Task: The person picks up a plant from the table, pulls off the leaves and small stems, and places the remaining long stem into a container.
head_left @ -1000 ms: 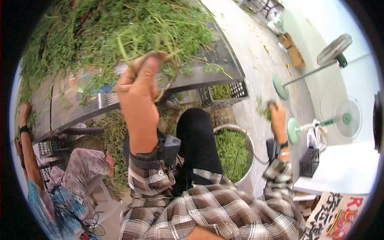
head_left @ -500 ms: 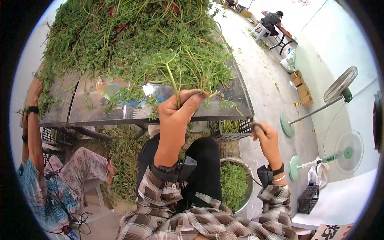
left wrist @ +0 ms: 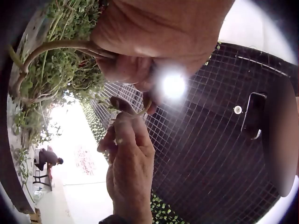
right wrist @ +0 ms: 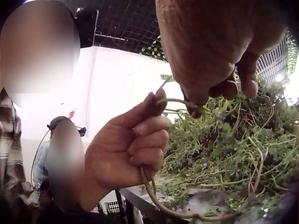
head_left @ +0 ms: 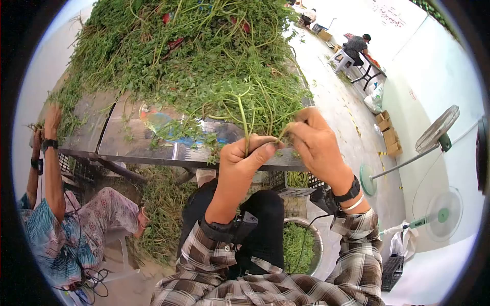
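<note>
My left hand (head_left: 240,163) grips a few long green plant stems (head_left: 242,115) between thumb and curled fingers, just above the table's front edge. Beside it, my right hand (head_left: 319,145) pinches the tip of a stem between thumb and forefinger. In the right wrist view a short piece of stem (right wrist: 177,100) bridges the two hands' fingertips. A longer stem (right wrist: 175,213) loops down from under the left hand's curled fingers. Behind both hands a big heap of leafy greens (head_left: 189,66) covers most of the dark table (head_left: 125,140).
Below on the right stands a round metal basin (head_left: 320,245) with picked greens (head_left: 297,247). A black crate (head_left: 278,181) sits under the table, and discarded stalks (head_left: 166,214) litter the floor. Another person's hand (head_left: 52,120) reaches to the heap at left. Fans (head_left: 443,214) stand at right.
My right hand had a leafy sprig out by the basin, then came back without it and now meets the stem at my left hand. The left hand keeps its stems.
</note>
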The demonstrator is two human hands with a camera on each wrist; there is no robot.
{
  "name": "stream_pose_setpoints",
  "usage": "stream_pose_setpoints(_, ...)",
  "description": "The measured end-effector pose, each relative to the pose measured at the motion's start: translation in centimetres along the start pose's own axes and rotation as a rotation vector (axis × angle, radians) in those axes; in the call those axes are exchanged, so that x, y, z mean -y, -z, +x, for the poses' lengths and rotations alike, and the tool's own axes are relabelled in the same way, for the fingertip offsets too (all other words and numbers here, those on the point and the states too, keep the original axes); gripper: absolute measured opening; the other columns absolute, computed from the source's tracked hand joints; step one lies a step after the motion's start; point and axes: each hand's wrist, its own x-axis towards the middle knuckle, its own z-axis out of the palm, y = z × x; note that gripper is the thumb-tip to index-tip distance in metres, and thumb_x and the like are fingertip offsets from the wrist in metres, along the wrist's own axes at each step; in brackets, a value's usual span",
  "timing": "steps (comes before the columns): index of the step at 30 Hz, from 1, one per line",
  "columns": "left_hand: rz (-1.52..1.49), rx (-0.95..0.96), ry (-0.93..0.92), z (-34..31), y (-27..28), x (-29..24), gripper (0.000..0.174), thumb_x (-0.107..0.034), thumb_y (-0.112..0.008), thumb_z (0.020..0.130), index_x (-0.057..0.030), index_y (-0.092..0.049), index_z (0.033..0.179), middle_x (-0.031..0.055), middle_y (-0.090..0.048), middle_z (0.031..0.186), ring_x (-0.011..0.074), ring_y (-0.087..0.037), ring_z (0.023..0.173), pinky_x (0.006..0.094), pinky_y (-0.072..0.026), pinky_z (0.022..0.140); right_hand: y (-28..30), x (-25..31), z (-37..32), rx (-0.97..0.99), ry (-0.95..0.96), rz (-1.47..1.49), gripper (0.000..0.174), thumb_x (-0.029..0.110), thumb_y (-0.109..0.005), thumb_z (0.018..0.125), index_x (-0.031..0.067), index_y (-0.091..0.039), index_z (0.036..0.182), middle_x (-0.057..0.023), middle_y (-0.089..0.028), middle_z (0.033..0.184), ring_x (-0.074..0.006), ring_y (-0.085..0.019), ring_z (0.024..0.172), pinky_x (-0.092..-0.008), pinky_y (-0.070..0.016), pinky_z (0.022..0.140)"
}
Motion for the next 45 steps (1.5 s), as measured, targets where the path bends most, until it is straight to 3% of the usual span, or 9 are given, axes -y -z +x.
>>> stream_pose_setpoints(8,-0.002,0.007,-0.005,0.0,0.1,0.1,0.020,-0.018,-0.061,0.083,0.0009,-0.066,0.088,-0.0088,-0.037,0.055,0.0004,-0.026,0.047,0.0201,-0.0167,0.045,0.1,0.5,0.2,0.145,-0.031,0.174,0.016,-0.001,-0.056,0.072,0.0023,-0.058,0.087,-0.0119,-0.054,0.092,-0.0302,-0.050,0.089,-0.0369,-0.0402,0.079)
stream_pose_setpoints(15,0.015,0.022,0.016,0.0,-0.2,0.2,0.019,-0.017,-0.061,0.084,0.0001,-0.066,0.088,-0.0089,-0.038,0.056,0.0005,-0.027,0.048,0.0201,-0.0179,0.045,-0.3,0.2,-0.5,0.072,-0.069,0.145,0.011,-0.001,-0.055,0.070,-0.0004,-0.056,0.081,-0.0124,-0.055,0.089,-0.0310,-0.050,0.089,-0.0364,-0.0413,0.078)
stream_pose_setpoints(18,0.071,0.006,-0.017,0.0,-0.5,0.8,0.017,-0.016,-0.061,0.083,-0.0003,-0.066,0.088,-0.0084,-0.042,0.058,0.0003,-0.030,0.050,0.0194,-0.0205,0.047,-0.6,-1.8,-0.7,-0.036,-0.109,0.105,0.008,0.000,-0.051,0.073,-0.0024,-0.054,0.080,-0.0123,-0.054,0.086,-0.0257,-0.055,0.076,-0.0330,-0.0447,0.068)
stream_pose_setpoints(20,0.073,0.056,-0.007,-0.2,-0.4,0.3,0.016,-0.015,-0.062,0.082,-0.0008,-0.067,0.087,-0.0075,-0.047,0.060,0.0001,-0.033,0.053,0.0192,-0.0229,0.048,-0.6,-4.1,-0.8,-0.204,-0.526,0.481,0.009,0.002,-0.046,0.079,-0.0030,-0.053,0.081,-0.0102,-0.054,0.081,-0.0180,-0.054,0.061,-0.0285,-0.0452,0.057)
stream_pose_setpoints(23,0.053,0.035,-0.003,-0.1,-0.2,-0.1,0.015,-0.014,-0.061,0.082,-0.0006,-0.067,0.086,-0.0051,-0.052,0.064,0.0016,-0.038,0.056,0.0196,-0.0278,0.051,1.4,-4.3,-0.6,-0.106,-0.795,0.743,0.013,0.006,-0.044,0.083,-0.0020,-0.053,0.078,-0.0044,-0.051,0.077,-0.0117,-0.054,0.070,-0.0200,-0.0421,0.050)
stream_pose_setpoints(25,0.064,0.029,-0.015,0.0,-0.3,0.9,0.016,-0.015,-0.061,0.082,-0.0002,-0.067,0.086,-0.0039,-0.054,0.067,0.0029,-0.042,0.059,0.0203,-0.0311,0.054,1.2,-3.4,-0.1,-0.067,-0.778,0.782,0.014,0.007,-0.046,0.083,-0.0010,-0.057,0.087,-0.0048,-0.054,0.076,-0.0141,-0.056,0.073,-0.0228,-0.0448,0.058)
stream_pose_setpoints(28,0.077,0.061,-0.005,-0.1,-0.4,0.8,0.017,-0.015,-0.061,0.082,0.0008,-0.067,0.086,-0.0016,-0.059,0.073,0.0051,-0.047,0.066,0.0217,-0.0366,0.060,0.9,-1.3,1.7,-0.004,-0.176,0.292,0.026,0.007,-0.052,0.082,0.0024,-0.057,0.107,-0.0084,-0.064,0.087,-0.0169,-0.060,0.076,-0.0277,-0.0470,0.071)
stream_pose_setpoints(34,0.108,0.124,0.032,0.0,0.2,1.0,0.017,-0.015,-0.063,0.081,0.0018,-0.067,0.086,-0.0003,-0.061,0.077,0.0061,-0.050,0.069,0.0221,-0.0392,0.063,-0.4,-0.6,3.6,0.259,-0.068,0.245,0.030,0.003,-0.054,0.075,0.0072,-0.059,0.104,-0.0143,-0.060,0.086,-0.0277,-0.059,0.073,-0.0327,-0.0473,0.065)
stream_pose_setpoints(45,-0.087,-0.106,0.018,0.1,0.1,0.4,0.024,-0.024,-0.059,0.087,-0.0005,-0.061,0.089,-0.0068,-0.050,0.065,-0.0002,-0.037,0.058,0.0179,-0.0270,0.049,0.3,1.3,3.5,0.250,0.113,-0.063,0.031,0.004,-0.058,0.067,0.0060,-0.054,0.097,-0.0114,-0.052,0.081,-0.0318,-0.056,0.069,-0.0371,-0.0454,0.058)
